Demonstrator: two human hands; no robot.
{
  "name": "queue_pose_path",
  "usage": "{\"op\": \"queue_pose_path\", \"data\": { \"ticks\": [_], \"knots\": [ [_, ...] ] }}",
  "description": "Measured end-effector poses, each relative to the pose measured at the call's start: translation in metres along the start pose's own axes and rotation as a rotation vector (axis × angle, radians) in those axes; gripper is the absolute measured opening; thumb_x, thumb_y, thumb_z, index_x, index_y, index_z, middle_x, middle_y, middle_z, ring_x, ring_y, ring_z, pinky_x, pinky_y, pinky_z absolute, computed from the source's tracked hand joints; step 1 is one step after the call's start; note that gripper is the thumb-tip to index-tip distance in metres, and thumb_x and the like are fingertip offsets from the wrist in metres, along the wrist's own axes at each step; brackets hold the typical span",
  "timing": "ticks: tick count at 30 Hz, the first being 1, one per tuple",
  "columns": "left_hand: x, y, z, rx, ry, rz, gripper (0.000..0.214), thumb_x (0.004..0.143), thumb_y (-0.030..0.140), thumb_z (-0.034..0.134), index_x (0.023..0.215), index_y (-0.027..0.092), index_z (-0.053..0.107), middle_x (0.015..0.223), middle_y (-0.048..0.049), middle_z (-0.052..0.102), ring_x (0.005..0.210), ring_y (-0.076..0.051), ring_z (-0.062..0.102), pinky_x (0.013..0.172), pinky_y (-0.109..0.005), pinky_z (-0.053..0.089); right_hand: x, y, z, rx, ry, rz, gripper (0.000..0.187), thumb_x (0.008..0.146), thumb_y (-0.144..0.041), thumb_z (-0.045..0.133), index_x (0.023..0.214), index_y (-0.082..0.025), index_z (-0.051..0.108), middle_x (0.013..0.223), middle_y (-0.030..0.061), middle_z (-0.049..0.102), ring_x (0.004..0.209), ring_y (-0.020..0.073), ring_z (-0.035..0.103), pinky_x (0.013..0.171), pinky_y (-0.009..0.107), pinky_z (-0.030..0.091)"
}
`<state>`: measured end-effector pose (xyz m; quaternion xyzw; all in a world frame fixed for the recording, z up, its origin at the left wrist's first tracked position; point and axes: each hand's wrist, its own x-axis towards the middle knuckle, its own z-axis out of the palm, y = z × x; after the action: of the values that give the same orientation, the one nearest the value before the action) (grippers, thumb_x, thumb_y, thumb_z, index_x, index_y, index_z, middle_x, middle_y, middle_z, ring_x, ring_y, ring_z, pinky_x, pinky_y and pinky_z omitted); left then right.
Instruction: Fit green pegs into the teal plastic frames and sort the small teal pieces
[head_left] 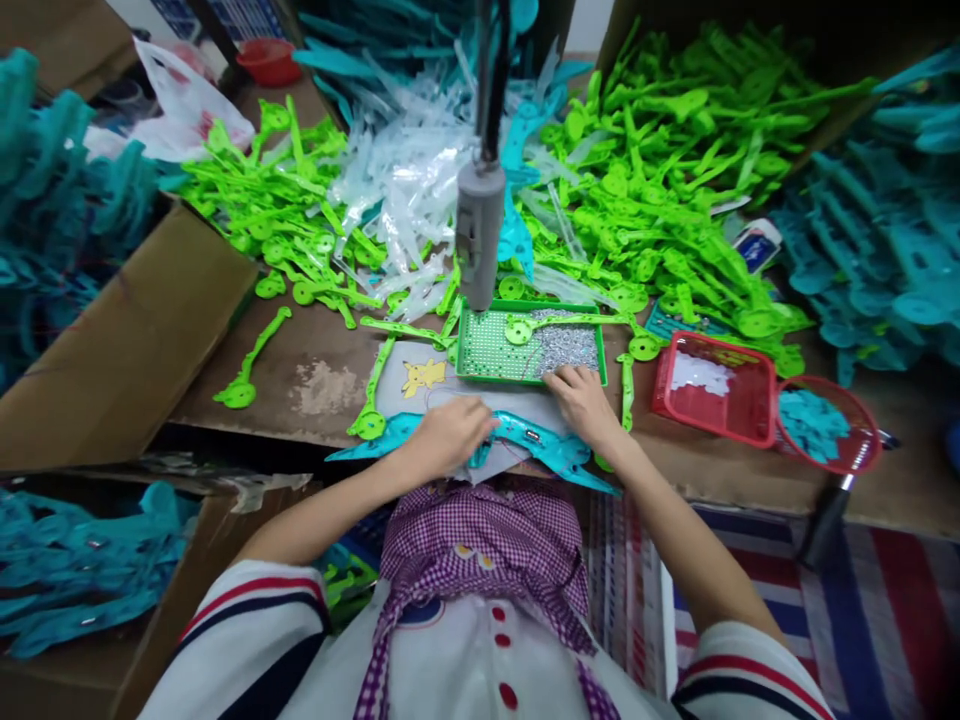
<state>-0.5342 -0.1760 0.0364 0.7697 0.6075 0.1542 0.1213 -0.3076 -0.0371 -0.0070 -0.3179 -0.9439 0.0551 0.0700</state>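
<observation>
My left hand (456,430) is closed on a turquoise plastic part (517,428), which lies across the table's front edge in front of me. Its fingertips are partly hidden against the part. My right hand (583,400) reaches over the near rim of a green tray (491,378), fingers bent together by the small silvery screws (568,345); whatever they pinch is too small to make out. Across the tray lies a lime-green plastic arm (577,320). A grey electric screwdriver (480,225) hangs upright above the tray, apart from both hands.
Heaps of lime-green parts (667,170) and clear plastic pieces (409,180) fill the back. To the right stand a red basket (750,425) with white pieces and a round red basket (866,440) with turquoise pieces. A cardboard box (127,340) stands at the left.
</observation>
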Motion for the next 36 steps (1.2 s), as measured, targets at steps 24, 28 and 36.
{"op": "queue_pose_path", "data": {
  "ticks": [24, 28, 36],
  "knots": [
    [0.050, 0.020, 0.043, -0.146, -0.354, 0.230, 0.093, 0.086, 0.080, 0.041, 0.152, 0.014, 0.041, 0.151, -0.0182, 0.049, 0.137, -0.035, 0.045, 0.112, -0.052, 0.031, 0.034, 0.014, -0.019, 0.081, 0.060, -0.109, 0.030, 0.101, -0.024, 0.039, 0.116, -0.020, 0.065, 0.101, 0.0104, 0.063, 0.092, 0.0255, 0.044, 0.076, 0.037, 0.029],
    [0.061, 0.020, 0.046, -0.126, -0.387, 0.317, 0.088, 0.084, 0.079, 0.044, 0.150, 0.019, 0.046, 0.161, -0.0133, 0.035, 0.151, -0.040, 0.021, 0.118, -0.062, 0.015, 0.034, 0.015, -0.020, 0.073, 0.048, -0.113, 0.031, 0.101, -0.023, 0.038, 0.115, -0.020, 0.065, 0.097, 0.0103, 0.063, 0.089, 0.0250, 0.044, 0.074, 0.037, 0.028],
    [0.051, 0.017, 0.055, -0.152, -0.422, 0.465, 0.084, 0.085, 0.075, 0.048, 0.151, 0.023, 0.045, 0.158, -0.0093, 0.041, 0.152, -0.039, 0.020, 0.119, -0.067, 0.002, 0.050, 0.014, 0.003, 0.072, -0.013, -0.082, 0.031, 0.099, -0.018, 0.040, 0.115, -0.019, 0.066, 0.100, 0.0117, 0.062, 0.091, 0.0256, 0.044, 0.074, 0.036, 0.027]
  ]
}}
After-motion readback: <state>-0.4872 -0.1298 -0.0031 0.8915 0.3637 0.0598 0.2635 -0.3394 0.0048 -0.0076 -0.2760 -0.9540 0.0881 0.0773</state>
